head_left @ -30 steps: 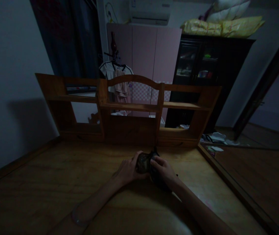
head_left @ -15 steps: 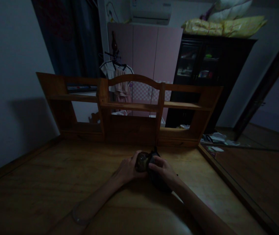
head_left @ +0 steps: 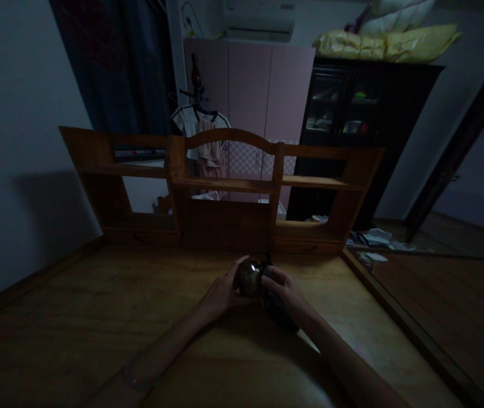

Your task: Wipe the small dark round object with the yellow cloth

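My left hand (head_left: pixel 224 293) is wrapped around the left side of a dark, glossy, rounded object (head_left: pixel 249 279) above the wooden surface. A bright glint shows on its top; its exact kind is too dark to make out. Right up against it is a black, soft-looking item (head_left: pixel 279 314), perhaps a cloth or pouch, gripped by my right hand (head_left: pixel 285 288) with the fingers bent over its upper part. Much of the black item lies under my right hand and wrist, so its full shape is hidden.
A wooden shelf unit (head_left: pixel 225 184) stands along the far edge of the wooden surface (head_left: pixel 140 317). The white wall (head_left: pixel 25 170) borders the left side. A raised wooden edge (head_left: pixel 395 309) runs down the right. Pink and black cabinets stand farther back.
The rounded object has turned a little, and its top now shows a brighter glint. Both hands keep their hold in nearly the same place. The view has shifted slightly.
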Motion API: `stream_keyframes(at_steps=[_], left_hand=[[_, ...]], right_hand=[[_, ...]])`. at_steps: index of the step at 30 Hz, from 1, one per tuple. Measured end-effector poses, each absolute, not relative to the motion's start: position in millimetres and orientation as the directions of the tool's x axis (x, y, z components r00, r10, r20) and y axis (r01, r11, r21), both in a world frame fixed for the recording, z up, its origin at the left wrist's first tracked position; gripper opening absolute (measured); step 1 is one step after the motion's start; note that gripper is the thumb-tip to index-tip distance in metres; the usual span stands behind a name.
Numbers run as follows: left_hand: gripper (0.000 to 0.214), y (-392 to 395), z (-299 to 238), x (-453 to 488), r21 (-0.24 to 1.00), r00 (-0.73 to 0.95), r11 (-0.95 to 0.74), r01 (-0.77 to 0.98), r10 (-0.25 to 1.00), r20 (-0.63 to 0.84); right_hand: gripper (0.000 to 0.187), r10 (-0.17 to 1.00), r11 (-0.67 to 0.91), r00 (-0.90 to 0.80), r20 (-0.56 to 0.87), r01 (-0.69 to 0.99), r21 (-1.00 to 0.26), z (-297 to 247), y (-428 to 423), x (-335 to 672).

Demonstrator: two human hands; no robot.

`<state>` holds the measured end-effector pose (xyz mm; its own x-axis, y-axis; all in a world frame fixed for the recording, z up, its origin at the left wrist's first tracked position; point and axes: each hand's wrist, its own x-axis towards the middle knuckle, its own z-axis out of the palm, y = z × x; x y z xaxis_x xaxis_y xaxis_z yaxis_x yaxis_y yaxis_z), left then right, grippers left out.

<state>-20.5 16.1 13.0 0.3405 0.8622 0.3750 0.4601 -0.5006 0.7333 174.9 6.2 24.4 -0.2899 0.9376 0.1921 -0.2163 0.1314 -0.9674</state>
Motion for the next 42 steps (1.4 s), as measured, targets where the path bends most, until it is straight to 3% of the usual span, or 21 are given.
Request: stream_keyframes(at_steps=[7,20,28,42], left_hand=[[0.092,16,10,-21,0.644,0.278,-0.498,0.581,0.865,0.418],[0.092,15,9,-22,0.57,0.216,-0.473,0.672,0.861,0.46],[0.087,11,15,-24,0.425,0.285,-0.627,0.653,0.723,0.629],[0.103,11,14,-28,0.314,0.318,-0.643,0.699,0.672,0.669]], right_hand=[[0.028,0.944,0.039,-0.301,0.136,-0.306,-0.951,21,7,172],[0.032,0.905,0.055,-0.394,0.158,-0.261,-0.964,35,-1,176],[0.03,0.902,0.011,-0.409,0.138,-0.3,-0.954,30,0,176],[0.023,0.898,-0.013,-0.419,0.135,-0.333,-0.943,24,2,178]])
